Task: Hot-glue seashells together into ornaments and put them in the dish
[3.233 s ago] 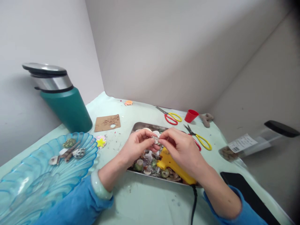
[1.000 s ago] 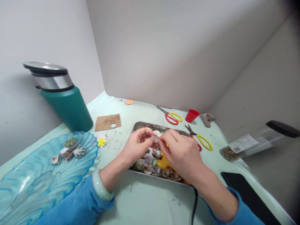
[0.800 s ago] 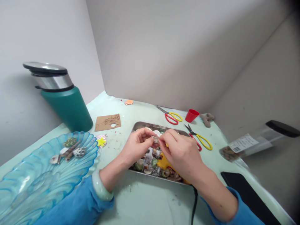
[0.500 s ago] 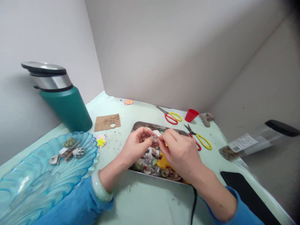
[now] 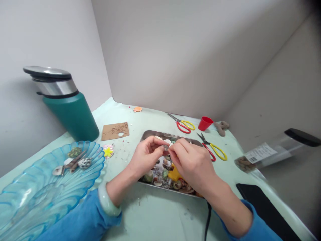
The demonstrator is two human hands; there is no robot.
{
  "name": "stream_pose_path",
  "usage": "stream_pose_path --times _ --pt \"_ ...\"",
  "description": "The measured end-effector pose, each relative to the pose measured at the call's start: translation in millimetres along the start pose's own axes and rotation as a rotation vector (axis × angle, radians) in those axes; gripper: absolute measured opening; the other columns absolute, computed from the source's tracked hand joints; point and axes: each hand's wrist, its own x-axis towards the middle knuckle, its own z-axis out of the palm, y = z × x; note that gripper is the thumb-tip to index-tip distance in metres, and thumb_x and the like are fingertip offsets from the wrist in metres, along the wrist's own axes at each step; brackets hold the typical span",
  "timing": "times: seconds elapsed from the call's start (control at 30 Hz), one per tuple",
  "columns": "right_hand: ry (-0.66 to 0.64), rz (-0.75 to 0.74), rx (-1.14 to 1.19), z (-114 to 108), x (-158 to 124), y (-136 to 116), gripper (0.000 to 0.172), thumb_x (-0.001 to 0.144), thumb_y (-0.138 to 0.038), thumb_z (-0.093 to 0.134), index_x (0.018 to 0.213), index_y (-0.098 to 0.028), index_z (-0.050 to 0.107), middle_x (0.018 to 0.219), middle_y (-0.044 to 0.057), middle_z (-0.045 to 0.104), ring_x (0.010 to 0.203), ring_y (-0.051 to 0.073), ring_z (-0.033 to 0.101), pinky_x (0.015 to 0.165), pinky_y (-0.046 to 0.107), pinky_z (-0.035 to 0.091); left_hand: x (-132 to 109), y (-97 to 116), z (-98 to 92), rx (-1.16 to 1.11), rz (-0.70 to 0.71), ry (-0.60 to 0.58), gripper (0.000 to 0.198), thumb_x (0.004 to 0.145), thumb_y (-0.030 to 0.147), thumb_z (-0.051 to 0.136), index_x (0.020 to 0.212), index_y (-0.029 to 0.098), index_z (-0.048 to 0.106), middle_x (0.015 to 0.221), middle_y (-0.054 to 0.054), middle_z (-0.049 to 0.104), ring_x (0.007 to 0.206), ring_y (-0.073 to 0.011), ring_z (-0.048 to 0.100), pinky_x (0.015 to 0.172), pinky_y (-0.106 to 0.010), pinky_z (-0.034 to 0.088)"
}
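Above a metal tray (image 5: 173, 191), my left hand (image 5: 147, 152) and my right hand (image 5: 192, 159) meet with their fingertips nearly together. Both pinch a small clear, glassy piece (image 5: 165, 146) between them; its exact kind is too small to make out. Below them the tray holds several shells, green stones, clear bits and a yellow star-shaped piece (image 5: 173, 173). A white shell (image 5: 158, 138) shows just behind my fingers. Part of the tray's contents is hidden under my right hand.
Left stand a blue shell-shaped dish (image 5: 50, 190) with shells and sticks, and a green bottle (image 5: 72, 115). Behind are a brown card (image 5: 112, 132), two scissors (image 5: 185, 126) and a red cup (image 5: 205, 123). Right lie a clear jar (image 5: 271, 152) and a black flat object (image 5: 265, 211).
Both hands keep almost the same place over the tray. The small clear piece between the fingertips has turned slightly and shows thinner.
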Motion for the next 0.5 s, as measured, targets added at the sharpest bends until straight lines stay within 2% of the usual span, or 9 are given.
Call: stream_pose_path --times 0.33,0.5 --pt "-0.046 0.098 0.053 0.2 1.3 -0.1 0.026 0.091 -0.02 0.046 0.07 -0.015 0.061 0.065 0.002 0.059 0.052 0.013 0.051 0.05 0.027 0.029 0.0 1.3 1.1 -0.056 -0.054 -0.01 0.008 0.074 0.017 0.063 0.08 0.013 0.06 0.075 0.0 0.066 0.067 -0.0109 0.065 0.067 -0.024 0.055" --pt "-0.092 0.206 0.198 -2.5 2.5 1.6 0.017 0.09 -0.02 0.05 0.078 -0.016 0.061 0.074 0.002 0.063 0.057 0.013 0.055 0.053 0.026 0.032 -0.1 0.8 -0.4 -0.078 -0.104 -0.049 0.015 0.077 0.021 0.062 0.09 0.014 0.058 0.076 0.0 0.067 0.066 -0.0129 0.068 0.069 -0.028 0.056"
